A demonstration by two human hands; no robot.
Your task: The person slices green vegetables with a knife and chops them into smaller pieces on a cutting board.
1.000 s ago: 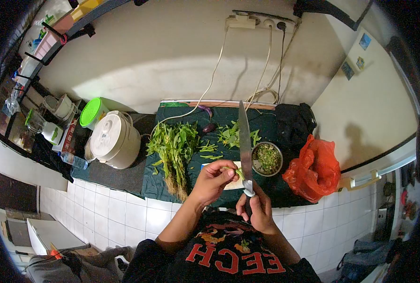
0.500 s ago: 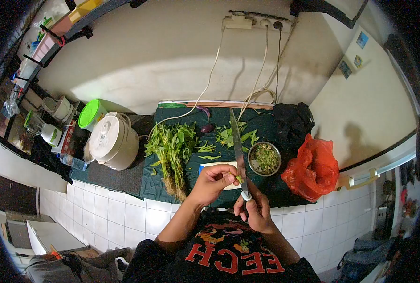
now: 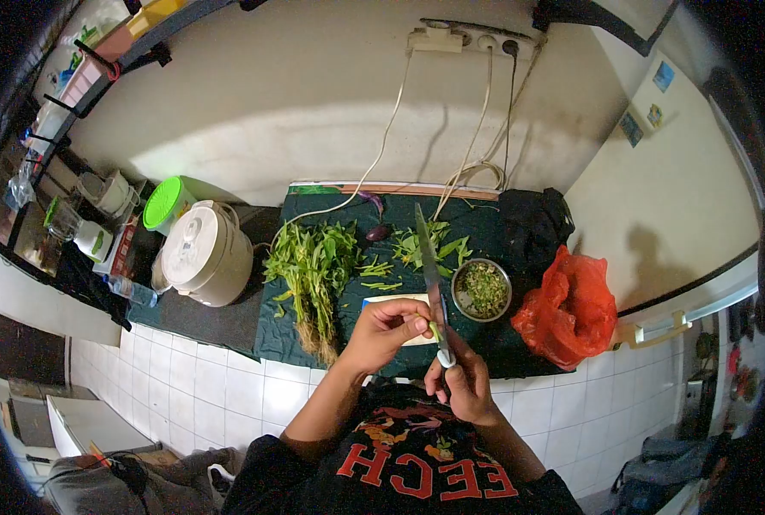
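Note:
Between its thumb and fingers my left hand [image 3: 393, 333] pinches a small green stem piece [image 3: 435, 330]. My right hand [image 3: 463, 378] is wrapped round the handle of a long knife [image 3: 428, 262], whose blade points up and away, beside the stem piece. Below the hands lies a white cutting board [image 3: 412, 304], partly covered by them. A metal bowl [image 3: 483, 290] of chopped greens stands right of the blade. Loose leaves [image 3: 408, 246] and short cut stems [image 3: 380, 270] lie beyond the board. A leafy bunch with roots [image 3: 314, 266] is at the left.
An orange-red plastic bag [image 3: 571, 313] sits at the table's right, near a black bag [image 3: 537, 225]. A purple eggplant [image 3: 379, 233] lies at the back. Left stand a white rice cooker [image 3: 206, 256] and a green-lidded container [image 3: 166, 204]. A white cable [image 3: 387, 137] crosses the table's back.
Over the last second the knife blade has tilted to the left, and its tip is now lower. Both hands keep their grips, with the right hand slightly further left.

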